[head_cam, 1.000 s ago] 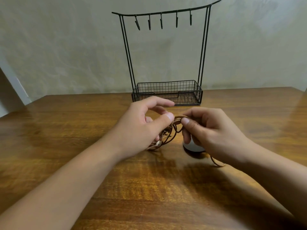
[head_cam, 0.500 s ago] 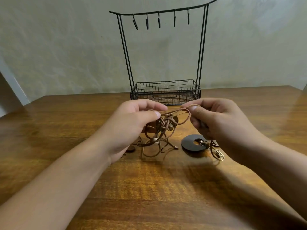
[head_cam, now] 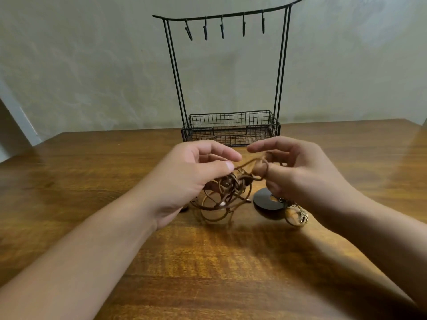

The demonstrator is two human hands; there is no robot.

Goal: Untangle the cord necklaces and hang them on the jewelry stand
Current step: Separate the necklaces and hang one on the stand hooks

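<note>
Leftmost, the person's left hand [head_cam: 184, 179] reaches in over the wooden tabletop [head_cam: 92, 181], its thumb and forefinger pinching a strand of the tangled cord necklaces [head_cam: 221, 192]. That brown bundle hangs between the two hands, raised at the top where the fingers [head_cam: 227, 166] hold it, while its lower loops sag to the tabletop and lie on the wood. Small beads and a metal end piece show among the loops, though the knotting is too dense to count the separate cords.

Behind the tangle, near the tabletop's far edge, stands the black wire jewelry stand [head_cam: 228, 72], upright against a pale wall [head_cam: 80, 65]. Its curved top bar carries five hooks [head_cam: 222, 30], and nothing hangs from any of them. At its foot sits a wire mesh basket [head_cam: 231, 128] with a dipped front rim; only the wood beneath shows through its bottom.

Further right, the right hand [head_cam: 300, 176] has a cord loop wrapped around its thumb, with the other fingers loosely curled above it; motion blur hides exactly how they lie. Just below this hand a dark disc pendant [head_cam: 265, 203] with a round hole rests on the tabletop, and beside it lies a coiled metal spiral charm [head_cam: 303, 214]
</note>
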